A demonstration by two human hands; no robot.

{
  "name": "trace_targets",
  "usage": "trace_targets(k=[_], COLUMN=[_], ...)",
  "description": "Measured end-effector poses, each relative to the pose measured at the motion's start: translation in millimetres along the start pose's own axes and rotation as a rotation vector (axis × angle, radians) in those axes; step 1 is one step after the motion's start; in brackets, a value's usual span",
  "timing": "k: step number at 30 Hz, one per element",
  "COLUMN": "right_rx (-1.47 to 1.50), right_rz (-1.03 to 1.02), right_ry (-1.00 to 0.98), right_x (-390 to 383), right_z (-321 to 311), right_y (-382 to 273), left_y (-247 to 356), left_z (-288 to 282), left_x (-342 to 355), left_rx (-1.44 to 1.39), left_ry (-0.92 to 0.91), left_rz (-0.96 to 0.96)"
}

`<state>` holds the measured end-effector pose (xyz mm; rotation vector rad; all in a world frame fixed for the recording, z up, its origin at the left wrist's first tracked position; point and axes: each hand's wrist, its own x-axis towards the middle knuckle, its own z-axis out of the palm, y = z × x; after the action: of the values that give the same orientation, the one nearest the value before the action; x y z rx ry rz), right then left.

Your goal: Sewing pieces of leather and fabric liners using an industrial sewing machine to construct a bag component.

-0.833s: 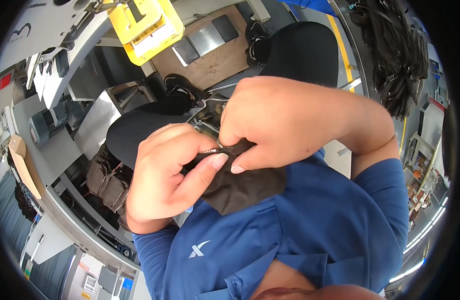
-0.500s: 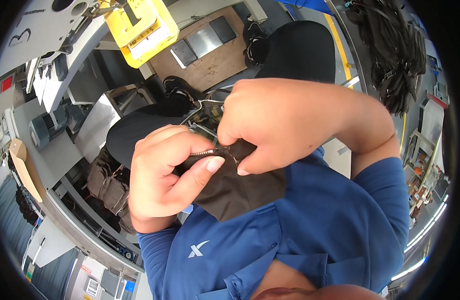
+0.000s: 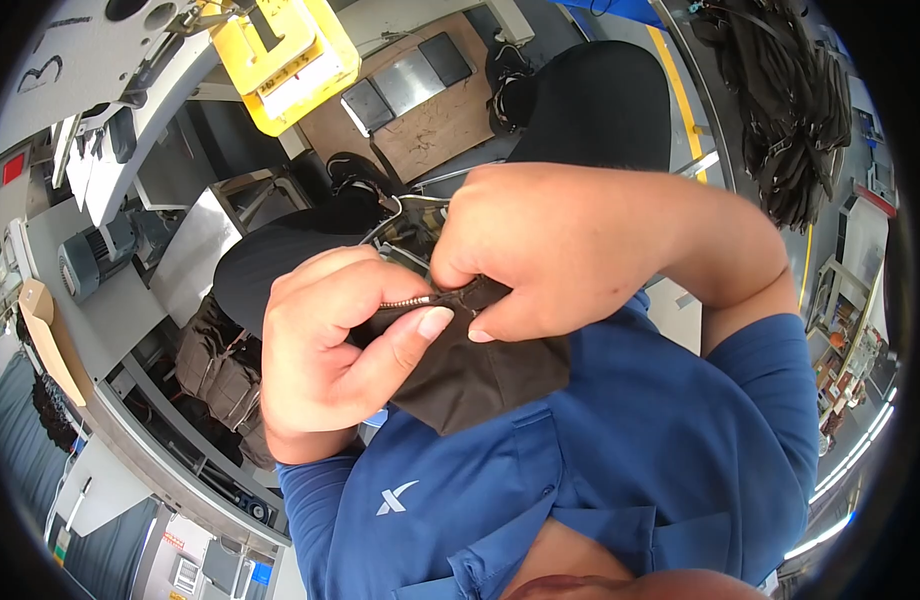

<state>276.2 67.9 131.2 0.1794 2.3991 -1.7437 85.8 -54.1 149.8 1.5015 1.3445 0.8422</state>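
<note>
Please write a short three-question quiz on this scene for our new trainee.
1. True or false: the left hand and the right hand both pinch the dark cloth.
2. Which colour is the person's shirt? A) red, B) blue, C) yellow
3. Fill in: the shiny zipper teeth are nearer the ___ hand.

Key: 1. True; 2. B; 3. left

Matt, creased cloth in the dark brown piece [image 3: 470,380]; glinting metal in the zip teeth [image 3: 412,302]. Smooth, plastic-looking finish on the yellow holder [image 3: 280,64]; scuffed wood look on the brown board [image 3: 442,122]; smooth cloth in the blue shirt [image 3: 660,420].
</note>
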Motion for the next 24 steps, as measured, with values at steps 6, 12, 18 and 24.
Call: trace_targets(k=[6, 12, 18, 24], right_rx=[0.032, 0.136, 0.126, 0.151], right_rz=[-0.023, -0.068, -0.039, -0.05], right_ry=[0.027, 0.059, 0.049, 0.028], right_x=[0, 6, 9, 16], right_z=[0, 4, -2, -3], right_y=[4, 9, 9, 12], left_y=[-5, -9, -14, -19], left_z=[0, -4, -8, -10], left_x=[4, 5, 8, 9], left_rx=[-0.036, -0.082, -0.09, -0.107], left_ry=[-0.004, -0.011, 0.019, -0.018], left_rz=[0.008, 0.009, -0.012, 0.002])
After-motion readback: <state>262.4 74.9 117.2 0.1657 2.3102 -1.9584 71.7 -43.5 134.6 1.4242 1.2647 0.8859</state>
